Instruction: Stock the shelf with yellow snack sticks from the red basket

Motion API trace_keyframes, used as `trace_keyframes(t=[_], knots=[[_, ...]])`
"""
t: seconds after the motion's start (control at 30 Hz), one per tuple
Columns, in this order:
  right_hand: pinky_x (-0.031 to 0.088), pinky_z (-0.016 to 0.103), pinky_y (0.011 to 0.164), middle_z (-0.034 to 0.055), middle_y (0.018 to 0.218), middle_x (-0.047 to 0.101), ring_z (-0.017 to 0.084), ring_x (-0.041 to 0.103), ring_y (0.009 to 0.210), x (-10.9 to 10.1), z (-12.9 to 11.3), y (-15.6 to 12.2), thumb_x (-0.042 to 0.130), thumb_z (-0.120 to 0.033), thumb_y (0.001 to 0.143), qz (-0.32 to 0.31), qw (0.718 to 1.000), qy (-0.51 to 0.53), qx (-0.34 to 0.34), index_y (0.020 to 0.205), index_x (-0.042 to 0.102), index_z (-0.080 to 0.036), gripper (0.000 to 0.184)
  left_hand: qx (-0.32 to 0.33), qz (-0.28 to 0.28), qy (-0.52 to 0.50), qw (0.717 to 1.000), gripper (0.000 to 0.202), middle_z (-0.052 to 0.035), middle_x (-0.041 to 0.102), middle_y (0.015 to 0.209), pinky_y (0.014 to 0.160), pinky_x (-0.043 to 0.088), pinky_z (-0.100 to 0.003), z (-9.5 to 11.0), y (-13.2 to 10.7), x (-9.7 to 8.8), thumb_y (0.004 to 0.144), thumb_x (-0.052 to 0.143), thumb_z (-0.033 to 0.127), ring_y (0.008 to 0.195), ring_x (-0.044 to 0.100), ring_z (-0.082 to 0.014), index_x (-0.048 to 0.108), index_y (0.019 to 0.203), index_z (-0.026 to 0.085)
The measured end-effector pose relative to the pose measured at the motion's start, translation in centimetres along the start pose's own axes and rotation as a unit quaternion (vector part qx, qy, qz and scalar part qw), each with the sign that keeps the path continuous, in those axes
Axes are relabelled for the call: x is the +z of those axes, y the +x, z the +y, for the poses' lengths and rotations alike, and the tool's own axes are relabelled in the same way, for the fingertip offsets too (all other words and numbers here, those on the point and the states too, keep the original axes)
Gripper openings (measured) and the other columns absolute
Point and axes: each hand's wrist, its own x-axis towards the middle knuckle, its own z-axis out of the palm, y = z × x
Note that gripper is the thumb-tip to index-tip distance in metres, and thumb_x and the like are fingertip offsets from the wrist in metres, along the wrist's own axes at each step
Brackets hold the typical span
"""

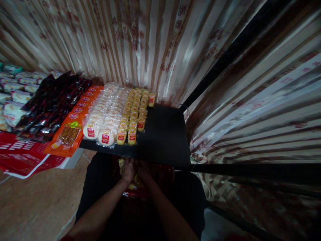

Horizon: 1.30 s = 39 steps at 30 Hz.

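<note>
Bordering hands (pixel 128 171): black shelf (pixel 167 135) | left: red basket (pixel 27 162) | behind: curtain (pixel 152 36)

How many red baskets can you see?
2. One basket is at the far left; the other basket is under the left hand and right hand. More may be hidden.

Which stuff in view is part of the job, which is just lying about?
Likely part of the job:
left hand
right hand
yellow packets by the hands
red container
yellow packs on the shelf
black shelf

Apparently just lying about:
white round packs
orange packaging
dark packets
red basket at left
</note>
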Motion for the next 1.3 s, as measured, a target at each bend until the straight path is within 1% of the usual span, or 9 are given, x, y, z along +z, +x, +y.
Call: trace_keyframes(t=[0.1,0.2,0.37,0.5,0.7,0.87,0.97,1.13,1.3], knots=[[0.037,0.033,0.094,0.01,0.111,0.062,0.02,0.055,0.105,-1.3,-0.9,-1.1,0.04,-0.019,0.08,0.007,1.0,-0.008,-0.008,0.105,0.062,-0.017,0.033,-0.018,0.035,-0.07,0.997,0.037,-0.0095,0.051,0.123,0.091,0.039,-0.029,0.1,-0.5,-1.0,0.082,0.041,0.019,0.111,0.049,-0.0204,0.051,0.117,0.021],[0.036,0.032,0.096,0.0085,0.115,0.06,0.018,0.054,0.108,-2.4,-2.1,-2.3,0.041,-0.015,0.079,0.028,0.998,-0.045,-0.016,0.109,0.059,-0.019,0.035,-0.026,0.009,-0.196,0.98,0.031,-0.0086,0.058,0.115,0.086,0.042,-0.028,0.1,-1.3,-2.5,0.08,0.045,0.023,0.104,0.054,-0.0193,0.055,0.11,0.019],[0.035,0.03,0.097,0.0083,0.116,0.059,0.019,0.05,0.111,-4.4,-4.0,-4.7,0.046,-0.01,0.075,0.042,0.989,-0.121,-0.076,0.11,0.06,-0.018,0.038,-0.097,-0.059,-0.426,0.897,0.029,-0.0035,0.067,0.087,0.065,0.046,-0.024,-0.1,-3.4,-5.2,0.078,0.046,0.022,0.076,0.061,-0.015,0.056,0.104,0.018],[0.037,0.034,0.095,0.0091,0.112,0.061,0.021,0.052,0.108,-5.6,-5.2,-6.6,0.053,-0.017,0.075,0.013,0.984,-0.14,-0.105,0.105,0.062,-0.018,0.031,-0.113,-0.102,-0.503,0.851,0.022,0.0019,0.061,0.066,0.046,0.037,-0.019,-0.5,-5.0,-7.2,0.074,0.05,0.026,0.052,0.054,-0.0096,0.057,0.093,0.016],[0.04,0.034,0.093,0.0056,0.113,0.061,0.018,0.056,0.104,-6.7,-6.5,-9.0,0.052,-0.024,0.077,0.016,0.992,-0.004,-0.127,0.112,0.056,-0.02,0.035,-0.052,-0.127,-0.576,0.806,0.036,0.001,0.06,0.069,0.042,0.032,-0.017,-0.8,-6.5,-9.7,0.064,0.06,0.042,0.048,0.051,-0.007,0.058,0.087,0.013],[0.044,0.033,0.089,0.0045,0.106,0.064,0.018,0.06,0.097,-7.6,-8.4,-10.3,0.055,-0.029,0.075,0.017,0.991,0.076,-0.109,0.105,0.058,-0.02,0.031,-0.031,-0.134,-0.619,0.773,0.043,-0.0004,0.059,0.069,0.043,0.033,-0.017,0.5,-7.8,-12.1,0.061,0.065,0.051,0.051,0.051,-0.007,0.057,0.078,0.013],[0.047,0.031,0.083,0.0042,0.097,0.067,0.018,0.062,0.09,-7.8,-9.5,-10.8,0.054,-0.031,0.075,0.031,0.987,0.118,-0.102,0.098,0.058,-0.02,0.026,0.011,-0.139,-0.61,0.78,0.042,0.0011,0.057,0.067,0.048,0.035,-0.016,1.5,-8.3,-13.4,0.065,0.063,0.052,0.053,0.048,-0.0059,0.058,0.08,0.013],[0.05,0.027,0.071,0.004,0.088,0.067,0.017,0.063,0.079,-8.1,-10.4,-11.2,0.052,-0.036,0.078,0.039,0.982,0.155,-0.098,0.094,0.056,-0.02,0.023,0.05,-0.089,-0.548,0.83,0.046,0.0035,0.055,0.064,0.053,0.037,-0.018,2.8,-7.8,-13.9,0.063,0.064,0.046,0.055,0.048,-0.008,0.056,0.096,0.014],[0.047,0.027,0.077,0.0034,0.091,0.066,0.016,0.061,0.082,-10.5,-11.4,-10.7,0.051,-0.032,0.078,0.102,0.984,-0.009,-0.143,0.09,0.06,-0.021,0.018,0.1,-0.022,-0.458,0.883,0.031,0.0035,0.055,0.064,0.053,0.039,-0.02,4.2,-6.2,-14.2,0.065,0.06,0.036,0.056,0.049,-0.0098,0.055,0.088,0.015]])
